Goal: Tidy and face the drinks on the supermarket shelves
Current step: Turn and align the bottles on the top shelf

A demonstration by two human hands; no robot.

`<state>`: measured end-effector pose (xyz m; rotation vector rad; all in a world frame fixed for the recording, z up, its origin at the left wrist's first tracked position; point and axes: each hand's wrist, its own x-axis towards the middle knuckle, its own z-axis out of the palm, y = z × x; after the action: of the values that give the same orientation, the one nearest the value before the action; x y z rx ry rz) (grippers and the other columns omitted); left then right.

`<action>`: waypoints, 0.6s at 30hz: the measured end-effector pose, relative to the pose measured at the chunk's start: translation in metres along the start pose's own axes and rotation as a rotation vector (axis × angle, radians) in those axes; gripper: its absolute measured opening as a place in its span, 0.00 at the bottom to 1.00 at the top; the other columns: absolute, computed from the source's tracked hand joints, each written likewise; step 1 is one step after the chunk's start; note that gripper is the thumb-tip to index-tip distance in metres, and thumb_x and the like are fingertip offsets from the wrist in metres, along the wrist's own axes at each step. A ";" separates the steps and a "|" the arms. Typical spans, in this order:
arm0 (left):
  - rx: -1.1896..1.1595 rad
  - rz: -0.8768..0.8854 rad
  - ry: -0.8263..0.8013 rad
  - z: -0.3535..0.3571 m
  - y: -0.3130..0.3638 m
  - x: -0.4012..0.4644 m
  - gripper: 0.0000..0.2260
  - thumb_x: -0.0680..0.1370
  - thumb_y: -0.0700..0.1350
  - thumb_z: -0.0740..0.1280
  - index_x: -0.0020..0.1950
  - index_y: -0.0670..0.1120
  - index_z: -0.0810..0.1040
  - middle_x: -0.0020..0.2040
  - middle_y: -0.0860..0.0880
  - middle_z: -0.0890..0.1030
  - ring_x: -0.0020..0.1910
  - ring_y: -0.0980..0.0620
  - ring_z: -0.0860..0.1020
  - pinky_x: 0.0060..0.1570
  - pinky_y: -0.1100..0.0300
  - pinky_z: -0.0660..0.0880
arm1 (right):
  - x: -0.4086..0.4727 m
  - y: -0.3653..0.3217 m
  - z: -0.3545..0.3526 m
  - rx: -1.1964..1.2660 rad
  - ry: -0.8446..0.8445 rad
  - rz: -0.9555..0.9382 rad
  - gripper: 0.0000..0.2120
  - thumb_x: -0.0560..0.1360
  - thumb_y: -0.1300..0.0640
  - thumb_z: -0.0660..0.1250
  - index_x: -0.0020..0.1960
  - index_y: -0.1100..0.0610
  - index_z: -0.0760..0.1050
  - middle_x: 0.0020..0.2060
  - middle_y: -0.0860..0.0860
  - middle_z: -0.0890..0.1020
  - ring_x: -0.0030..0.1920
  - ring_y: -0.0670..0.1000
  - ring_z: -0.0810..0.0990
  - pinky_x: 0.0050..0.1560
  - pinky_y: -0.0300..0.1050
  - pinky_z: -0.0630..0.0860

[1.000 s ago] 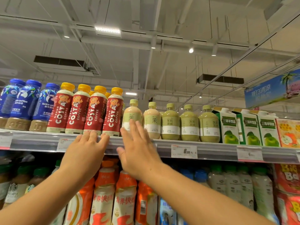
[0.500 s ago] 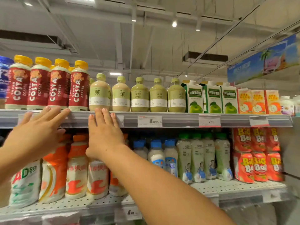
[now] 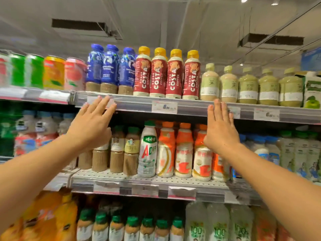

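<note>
Several red Costa coffee bottles (image 3: 166, 75) with yellow caps stand in a row on the top shelf (image 3: 191, 106), labels facing out. Three blue bottles (image 3: 111, 68) stand to their left, pale green tea bottles (image 3: 246, 86) to their right. My left hand (image 3: 90, 126) is raised with straight fingers, its tips at the shelf's front rail below the blue bottles. My right hand (image 3: 219, 129) is also flat and raised, fingertips at the rail under the first tea bottle. Neither hand holds anything.
Coloured cans (image 3: 43, 72) fill the top shelf's left end, a green apple carton (image 3: 311, 91) its right end. The middle shelf (image 3: 147, 181) carries brown coffee bottles, an AD milk bottle (image 3: 147, 150) and orange-capped bottles (image 3: 184, 150). The bottom shelf has green-capped and pale bottles.
The view has swung left and down, showing the blue bottles and cans again. My hands have spread apart, the left now under the blue bottles, the right under the tea bottles.
</note>
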<state>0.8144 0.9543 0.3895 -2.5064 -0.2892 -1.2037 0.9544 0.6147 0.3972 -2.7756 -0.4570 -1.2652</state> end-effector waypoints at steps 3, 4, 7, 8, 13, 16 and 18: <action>-0.017 0.024 -0.089 0.006 -0.004 0.010 0.40 0.73 0.51 0.66 0.80 0.49 0.48 0.79 0.42 0.41 0.78 0.42 0.45 0.75 0.46 0.50 | -0.002 -0.014 -0.012 -0.016 -0.096 0.068 0.44 0.73 0.59 0.61 0.78 0.62 0.34 0.76 0.58 0.31 0.77 0.60 0.33 0.76 0.58 0.41; -0.044 0.025 -0.099 0.008 0.000 0.011 0.42 0.72 0.50 0.67 0.79 0.48 0.47 0.79 0.40 0.39 0.78 0.41 0.44 0.75 0.46 0.50 | -0.003 -0.020 -0.017 -0.008 -0.118 0.086 0.45 0.74 0.58 0.62 0.78 0.62 0.34 0.76 0.59 0.32 0.77 0.60 0.35 0.76 0.58 0.41; -0.082 -0.001 -0.105 0.014 0.007 0.008 0.44 0.70 0.47 0.69 0.79 0.46 0.45 0.78 0.39 0.37 0.78 0.41 0.41 0.75 0.46 0.51 | -0.012 -0.042 -0.024 0.028 -0.088 -0.020 0.43 0.74 0.57 0.62 0.79 0.59 0.38 0.77 0.60 0.34 0.77 0.60 0.37 0.77 0.57 0.42; -0.076 -0.004 -0.103 0.016 0.007 0.007 0.45 0.70 0.45 0.69 0.79 0.47 0.44 0.78 0.40 0.37 0.78 0.42 0.40 0.75 0.46 0.51 | -0.016 -0.053 -0.024 0.050 -0.066 -0.102 0.43 0.74 0.57 0.63 0.79 0.57 0.38 0.77 0.59 0.35 0.77 0.59 0.37 0.77 0.57 0.42; -0.071 -0.026 -0.138 0.017 0.004 0.004 0.46 0.71 0.42 0.67 0.79 0.52 0.39 0.78 0.45 0.33 0.78 0.46 0.36 0.75 0.44 0.46 | -0.013 -0.118 -0.022 0.159 -0.037 -0.374 0.46 0.72 0.59 0.65 0.79 0.55 0.38 0.78 0.56 0.35 0.77 0.56 0.33 0.76 0.53 0.37; -0.043 -0.025 -0.194 0.012 0.002 0.003 0.47 0.70 0.42 0.66 0.78 0.54 0.36 0.78 0.46 0.31 0.77 0.47 0.36 0.75 0.43 0.44 | 0.002 -0.144 -0.017 0.127 -0.004 -0.434 0.43 0.75 0.59 0.62 0.79 0.57 0.37 0.78 0.56 0.35 0.77 0.57 0.33 0.76 0.57 0.37; -0.027 -0.036 -0.213 0.009 0.002 0.003 0.47 0.70 0.41 0.65 0.78 0.54 0.35 0.77 0.46 0.30 0.77 0.48 0.35 0.75 0.42 0.44 | 0.007 -0.153 -0.007 0.081 0.025 -0.420 0.41 0.75 0.57 0.60 0.78 0.60 0.37 0.77 0.58 0.35 0.77 0.59 0.33 0.76 0.59 0.38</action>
<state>0.8234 0.9559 0.3866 -2.6670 -0.3756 -0.9588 0.9088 0.7613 0.3963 -2.6783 -1.1076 -1.3100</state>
